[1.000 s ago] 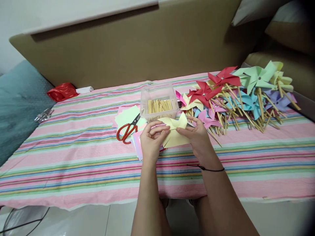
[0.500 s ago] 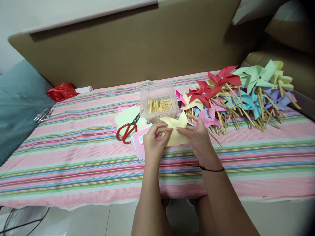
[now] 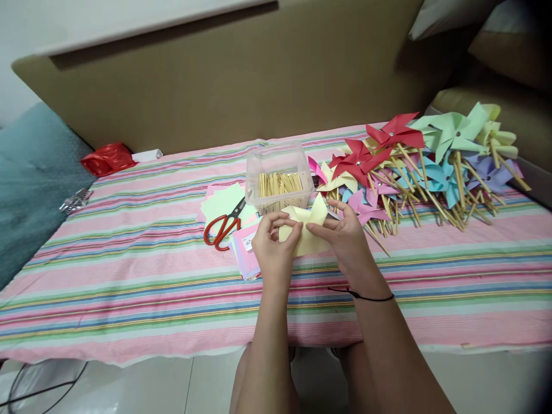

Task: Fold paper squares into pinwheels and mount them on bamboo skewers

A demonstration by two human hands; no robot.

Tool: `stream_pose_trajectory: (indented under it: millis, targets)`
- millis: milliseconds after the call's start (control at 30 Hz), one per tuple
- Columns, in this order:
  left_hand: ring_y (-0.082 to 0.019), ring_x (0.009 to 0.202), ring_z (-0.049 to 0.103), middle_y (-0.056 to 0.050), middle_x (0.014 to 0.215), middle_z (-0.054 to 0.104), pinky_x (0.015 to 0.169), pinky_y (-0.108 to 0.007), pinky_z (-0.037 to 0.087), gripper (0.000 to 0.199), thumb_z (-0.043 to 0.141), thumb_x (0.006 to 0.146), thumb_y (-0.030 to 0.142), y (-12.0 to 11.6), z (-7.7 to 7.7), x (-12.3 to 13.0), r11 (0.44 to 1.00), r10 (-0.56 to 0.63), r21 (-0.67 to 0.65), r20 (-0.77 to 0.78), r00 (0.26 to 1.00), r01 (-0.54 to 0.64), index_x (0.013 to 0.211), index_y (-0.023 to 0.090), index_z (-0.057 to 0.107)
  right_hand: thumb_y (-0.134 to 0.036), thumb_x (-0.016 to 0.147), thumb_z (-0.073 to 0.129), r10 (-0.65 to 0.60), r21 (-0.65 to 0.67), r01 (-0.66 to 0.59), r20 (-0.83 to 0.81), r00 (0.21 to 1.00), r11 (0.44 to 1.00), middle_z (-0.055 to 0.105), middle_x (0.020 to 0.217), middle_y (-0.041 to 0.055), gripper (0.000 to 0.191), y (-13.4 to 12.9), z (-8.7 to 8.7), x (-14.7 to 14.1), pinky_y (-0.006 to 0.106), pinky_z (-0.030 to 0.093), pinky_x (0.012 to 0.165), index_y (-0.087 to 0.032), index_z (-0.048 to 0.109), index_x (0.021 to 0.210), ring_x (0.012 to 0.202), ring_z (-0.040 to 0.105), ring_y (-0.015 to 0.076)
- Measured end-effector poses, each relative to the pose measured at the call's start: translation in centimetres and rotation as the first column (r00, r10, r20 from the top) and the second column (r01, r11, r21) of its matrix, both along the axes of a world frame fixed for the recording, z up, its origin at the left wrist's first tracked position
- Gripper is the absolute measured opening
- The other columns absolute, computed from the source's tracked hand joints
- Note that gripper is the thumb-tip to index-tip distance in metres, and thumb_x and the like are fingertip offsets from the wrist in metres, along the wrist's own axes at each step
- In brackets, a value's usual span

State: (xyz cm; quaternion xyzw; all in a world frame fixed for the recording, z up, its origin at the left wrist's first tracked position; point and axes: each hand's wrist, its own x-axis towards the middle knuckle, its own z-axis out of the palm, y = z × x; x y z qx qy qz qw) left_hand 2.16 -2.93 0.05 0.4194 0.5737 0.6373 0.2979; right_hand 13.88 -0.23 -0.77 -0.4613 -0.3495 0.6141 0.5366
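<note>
A pale yellow paper sheet (image 3: 311,244) is held up between both hands, its upper corners curled inward. My left hand (image 3: 276,238) pinches it at the left, thumb and fingertips closed on the paper. My right hand (image 3: 342,230) grips the other side, thumb pressed near the sheet's middle and the fingers behind it. Just beyond the hands stands a clear plastic box (image 3: 276,154) with many short wooden sticks (image 3: 280,184) in it. Red-handled scissors (image 3: 223,229) lie to the left, on a stack of pastel paper sheets (image 3: 215,207).
Many finished paper pinwheels (image 3: 360,163) on sticks are piled to the right on the striped cloth (image 3: 129,276). A red plastic bag (image 3: 107,160) and a small white box (image 3: 147,155) lie far left, by a teal cushion (image 3: 38,178). Metallic pieces (image 3: 75,201) lie near it.
My left hand and forearm have shifted slightly to the right, and the left fingers have changed their pinch on the paper. My right hand stays nearly in place.
</note>
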Motion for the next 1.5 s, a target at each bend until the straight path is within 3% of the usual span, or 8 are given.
stream_pose_trajectory:
  millis: [200,333,400,600,833,1133,1300,1500]
  targets:
    - [-0.009,0.065,0.061,0.002,0.088,0.062,0.057,-0.02,0.046,0.043,0.084,0.059,0.021,0.4,-0.2,-0.5,0.999,0.039,-0.005,0.301,0.953,-0.039,0.091,0.022,0.055,-0.031,0.052,0.089,-0.008,0.008,0.008,-0.018,1.0,1.0,0.077,0.075,0.0001,0.081,-0.1,0.0,-0.1,0.042,0.06,0.071,-0.025,0.042,0.118,0.072,0.075,0.0257]
    - [-0.012,0.072,0.064,0.0,0.086,0.067,0.059,-0.021,0.048,0.03,0.075,0.072,0.042,0.4,-0.2,-1.2,0.992,-0.033,-0.085,0.516,0.856,0.089,0.084,0.021,0.058,-0.032,0.05,0.089,-0.063,-0.014,0.063,-0.001,0.998,0.998,0.077,0.076,0.0017,0.084,0.0,-0.1,0.0,0.043,0.06,0.069,-0.024,0.043,0.12,0.073,0.075,0.0273]
    - [-0.013,0.075,0.065,0.0,0.082,0.069,0.062,-0.022,0.049,0.029,0.075,0.072,0.043,0.4,-0.2,-1.6,0.984,-0.084,-0.085,0.562,0.823,0.159,0.08,0.021,0.059,-0.032,0.049,0.089,-0.078,-0.021,0.079,0.023,0.997,0.997,0.077,0.077,0.0018,0.085,0.1,-0.2,0.1,0.043,0.059,0.07,-0.024,0.044,0.121,0.076,0.074,0.0278]
    - [-0.009,0.067,0.065,0.003,0.073,0.068,0.066,-0.021,0.05,0.038,0.088,0.054,0.022,0.4,-0.5,-1.6,0.969,-0.151,-0.07,0.597,0.788,0.238,0.079,0.019,0.059,-0.033,0.05,0.089,-0.054,-0.005,0.054,0.031,0.998,0.999,0.076,0.078,0.0031,0.087,0.1,-0.3,0.2,0.042,0.059,0.07,-0.023,0.044,0.124,0.074,0.073,0.0274]
    - [-0.013,0.063,0.067,0.0,0.075,0.073,0.062,-0.025,0.052,0.048,0.091,0.049,0.026,0.5,-0.6,-0.9,0.948,-0.14,-0.143,0.611,0.779,0.283,0.082,0.019,0.057,-0.03,0.05,0.088,-0.012,-0.008,0.012,-0.024,1.0,1.0,0.076,0.072,0.0003,0.085,-0.2,0.1,0.0,0.038,0.058,0.064,-0.023,0.043,0.121,0.063,0.072,0.0232]
    - [-0.014,0.07,0.066,-0.005,0.087,0.072,0.054,-0.023,0.05,0.031,0.077,0.07,0.045,0.1,-0.1,-1.9,0.93,-0.181,-0.172,0.552,0.814,0.324,0.085,0.017,0.074,-0.031,0.049,0.089,-0.073,-0.02,0.073,0.019,0.997,0.997,0.077,0.075,0.0023,0.085,0.1,-0.4,0.4,0.038,0.058,0.066,-0.023,0.045,0.121,0.072,0.073,0.0259]
    - [-0.012,0.072,0.066,-0.004,0.083,0.074,0.064,-0.022,0.052,0.025,0.088,0.056,0.029,0.2,-0.8,-1.6,0.951,-0.174,-0.132,0.516,0.839,0.279,0.077,0.018,0.077,-0.032,0.049,0.089,-0.093,-0.004,0.093,0.028,0.995,0.996,0.077,0.075,0.0024,0.083,0.2,-0.6,0.3,0.042,0.059,0.071,-0.023,0.046,0.12,0.076,0.075,0.0287]
    - [-0.009,0.057,0.06,0.0,0.073,0.072,0.057,-0.021,0.049,0.027,0.089,0.052,0.025,0.5,-1.3,-0.8,0.989,-0.085,-0.065,0.498,0.863,0.135,0.072,0.018,0.073,-0.032,0.049,0.09,-0.042,-0.017,0.042,0.007,0.999,0.999,0.077,0.074,0.0013,0.087,0.2,-0.4,0.2,0.041,0.059,0.064,-0.024,0.043,0.122,0.071,0.074,0.0284]
